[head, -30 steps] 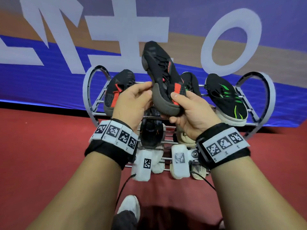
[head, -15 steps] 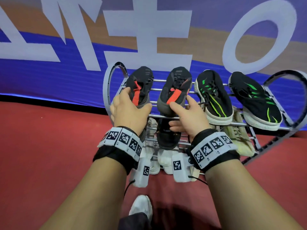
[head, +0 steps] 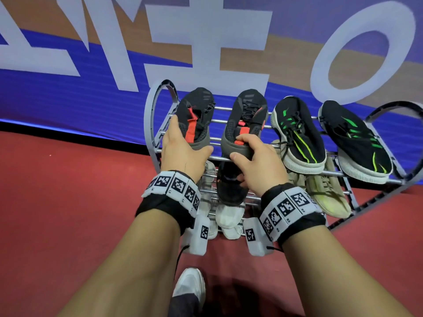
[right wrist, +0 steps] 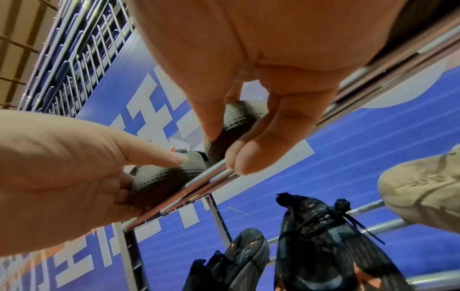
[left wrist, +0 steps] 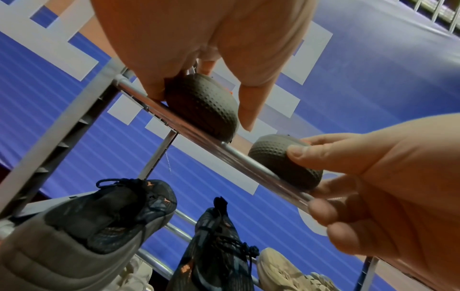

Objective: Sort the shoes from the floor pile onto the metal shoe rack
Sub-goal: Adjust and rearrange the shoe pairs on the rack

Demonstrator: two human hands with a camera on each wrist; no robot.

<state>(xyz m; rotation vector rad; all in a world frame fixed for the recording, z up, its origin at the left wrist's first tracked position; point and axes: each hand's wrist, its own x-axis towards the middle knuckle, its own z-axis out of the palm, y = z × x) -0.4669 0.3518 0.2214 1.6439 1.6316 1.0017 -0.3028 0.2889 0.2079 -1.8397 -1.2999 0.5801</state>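
On the metal shoe rack's (head: 229,121) top tier, my right hand (head: 256,170) grips the heel of a black-and-red sneaker (head: 246,124), toe pointing away toward the banner (head: 68,94). My left hand (head: 183,154) cups its mate's (head: 194,117) heel, lying parallel.

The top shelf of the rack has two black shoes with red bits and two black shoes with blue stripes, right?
Not quite. The head view shows the two right-hand shoes on the top shelf have green stripes, not blue. The two black shoes with red bits are right.
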